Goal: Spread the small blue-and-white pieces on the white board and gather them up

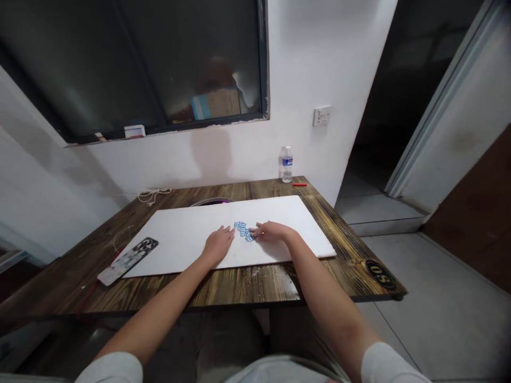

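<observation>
Blue pieces (241,230) clustered on white board (283,218), on wooden table (239,283)
Left hand (219,246) open, empty, just beside them; right hand (272,232) open, fingertips touching them, no hold seen

L hand (218,244) rests on a white rectangular board (187,242), fingertips just beside a small cluster of blue-and-white printed pieces (242,230), prob. paper cards, too small to say for sure. R hand (271,231) reaches in from the other side, fingers (255,230) touching the cluster's lower end. Board lies on a dark burnt-wood desk (239,287) w/ a round black "08" tag (380,274) at the near R corner. Left of board: phone in a patterned case (128,260). Far edge of desk: clear plastic water bottle (286,165), thin red stick (299,184), coiled white cable (154,195). White wall socket (321,115) above bottle.
</observation>
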A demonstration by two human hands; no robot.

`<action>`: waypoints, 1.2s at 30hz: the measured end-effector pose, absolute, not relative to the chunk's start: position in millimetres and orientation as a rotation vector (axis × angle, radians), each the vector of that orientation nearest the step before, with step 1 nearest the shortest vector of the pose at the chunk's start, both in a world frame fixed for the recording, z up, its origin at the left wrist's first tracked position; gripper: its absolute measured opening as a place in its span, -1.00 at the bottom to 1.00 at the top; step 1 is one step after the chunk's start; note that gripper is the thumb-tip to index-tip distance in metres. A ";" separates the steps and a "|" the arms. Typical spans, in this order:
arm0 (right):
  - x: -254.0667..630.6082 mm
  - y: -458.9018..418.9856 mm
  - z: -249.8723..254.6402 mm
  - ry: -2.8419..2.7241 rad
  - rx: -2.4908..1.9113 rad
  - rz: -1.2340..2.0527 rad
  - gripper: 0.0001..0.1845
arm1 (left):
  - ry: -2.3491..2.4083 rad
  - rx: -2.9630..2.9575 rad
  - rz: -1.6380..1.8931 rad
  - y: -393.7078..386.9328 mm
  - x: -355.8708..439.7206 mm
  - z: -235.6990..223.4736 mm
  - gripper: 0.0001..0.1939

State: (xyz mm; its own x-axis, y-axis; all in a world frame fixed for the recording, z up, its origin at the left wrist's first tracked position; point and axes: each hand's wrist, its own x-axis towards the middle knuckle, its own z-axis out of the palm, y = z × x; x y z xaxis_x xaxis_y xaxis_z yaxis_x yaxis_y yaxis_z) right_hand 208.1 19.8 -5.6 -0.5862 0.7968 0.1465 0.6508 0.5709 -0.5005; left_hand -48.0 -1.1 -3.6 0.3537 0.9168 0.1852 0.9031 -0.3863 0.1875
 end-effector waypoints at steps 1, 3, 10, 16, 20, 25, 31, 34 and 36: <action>208.2 18.8 -4.5 -2.486 -1.137 0.651 -0.73 | 1.722 2.499 0.415 6.2 -45.1 -3.3 -0.62; 207.2 17.9 -2.9 -2.534 -1.077 0.767 -0.70 | 1.721 2.415 0.416 20.6 -34.3 -3.0 -0.61; 205.5 31.2 -6.3 -2.198 -1.154 0.670 -0.65 | 1.453 2.330 0.381 24.6 16.5 -4.1 -0.51; 212.5 35.2 -9.0 -2.124 -1.215 0.540 -0.68 | 1.190 2.677 0.202 -15.0 6.9 -4.2 -0.48; 215.0 33.8 -7.5 -2.205 -1.265 0.523 -0.73 | 1.363 2.822 0.379 -28.9 -24.9 -8.0 -0.65; 222.8 31.8 0.2 -2.207 -1.429 0.560 -0.81 | 1.639 2.711 0.376 -35.1 -52.0 -9.3 -0.62; 227.2 19.5 13.4 -2.392 -1.351 0.758 -0.75 | 1.691 2.570 0.175 -17.7 -30.6 -7.2 -0.42; 224.5 12.9 19.8 -2.490 -1.268 0.869 -0.71 | 1.628 2.533 0.100 0.5 -10.9 -5.5 -0.32; 221.8 10.3 22.8 -2.534 -1.234 0.876 -0.71 | 1.562 2.518 0.082 11.3 1.8 -4.1 -0.33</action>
State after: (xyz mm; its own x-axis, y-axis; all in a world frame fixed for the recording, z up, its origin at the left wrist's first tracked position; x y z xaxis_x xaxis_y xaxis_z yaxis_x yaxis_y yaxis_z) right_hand 221.8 10.3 22.8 -0.6354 0.7676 -0.0838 0.6556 0.4789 -0.5839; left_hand 1.8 11.3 -4.1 0.4476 0.8931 -0.0461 0.8833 -0.4334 0.1789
